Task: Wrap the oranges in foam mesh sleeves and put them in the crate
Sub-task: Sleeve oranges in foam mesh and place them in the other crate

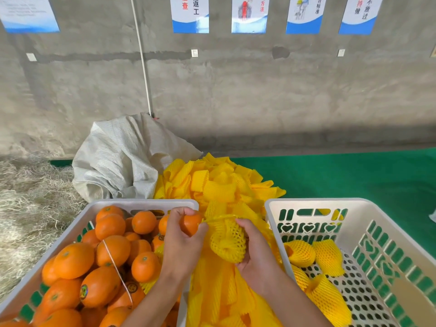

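Note:
My left hand (180, 241) grips a bare orange (191, 223) above the right edge of the left crate (141, 202), which is full of loose oranges (111, 253). My right hand (256, 252) holds a yellow foam mesh sleeve (227, 241) just right of the orange; the sleeve's stretched rim touches the orange. The white crate (313, 204) on the right holds several sleeved oranges (303, 253). A pile of yellow sleeves (219, 182) lies between and behind the two crates.
A white woven sack (122, 159) slumps behind the left crate. Straw (30, 199) covers the floor at left. A green mat (354, 175) lies at right. A concrete wall with posters stands behind.

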`<state>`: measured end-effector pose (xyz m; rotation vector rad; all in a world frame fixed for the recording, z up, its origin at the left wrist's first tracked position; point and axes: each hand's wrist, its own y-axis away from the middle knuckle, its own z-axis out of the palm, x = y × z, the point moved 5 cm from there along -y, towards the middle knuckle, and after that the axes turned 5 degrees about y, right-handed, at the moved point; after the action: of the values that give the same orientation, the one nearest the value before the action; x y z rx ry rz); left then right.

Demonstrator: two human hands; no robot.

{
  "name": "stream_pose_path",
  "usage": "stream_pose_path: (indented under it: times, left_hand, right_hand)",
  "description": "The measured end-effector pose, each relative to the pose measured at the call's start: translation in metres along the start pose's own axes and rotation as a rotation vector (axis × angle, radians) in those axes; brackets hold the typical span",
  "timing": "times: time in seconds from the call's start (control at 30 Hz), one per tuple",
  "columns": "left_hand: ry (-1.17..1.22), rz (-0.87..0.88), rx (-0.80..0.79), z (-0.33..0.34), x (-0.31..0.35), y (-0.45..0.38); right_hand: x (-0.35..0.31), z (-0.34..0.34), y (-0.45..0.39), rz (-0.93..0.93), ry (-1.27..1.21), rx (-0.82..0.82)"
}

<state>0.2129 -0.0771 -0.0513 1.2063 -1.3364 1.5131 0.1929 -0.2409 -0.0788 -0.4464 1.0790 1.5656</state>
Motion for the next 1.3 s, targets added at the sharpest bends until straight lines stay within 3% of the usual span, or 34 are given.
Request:
stream_pose_path:
  times: [0.2, 0.4, 0.57, 0.7, 0.87, 1.03, 1.3]
  left_hand:
    - [0.308, -0.116, -0.03, 0.006, 0.008, 0.001]
    - [0.177, -0.04, -0.218, 0.009, 0.026, 0.003]
    - [0.202, -0.206, -0.426, 0.023, 0.019, 0.012]
    - [0.179, -0.191, -0.485, 0.026, 0.022, 0.015]
    - [0.129, -0.155, -0.414, 0.025, 0.023, 0.017]
    - [0.069, -0.136, -0.312, 0.024, 0.024, 0.018]
    - [-0.146, -0.08, -0.156, 0.016, 0.019, 0.013]
  right_hand:
    - [-0.008, -0.022, -0.008, -0.166, -0.045, 0.197]
    - [-0.012, -0.024, -0.007, -0.256, 0.049, 0.265]
    - [-0.009, -0.018, -0.011, -0.241, 0.121, 0.237]
    - [-0.011, -0.012, -0.005, -0.263, 0.252, 0.189]
    - [-0.02, -0.015, -0.001, -0.327, 0.416, 0.138]
    - [-0.027, -0.013, 0.003, -0.53, 0.56, 0.135]
    - [-0.047, -0.008, 0.027, -1.061, 1.022, 0.354]
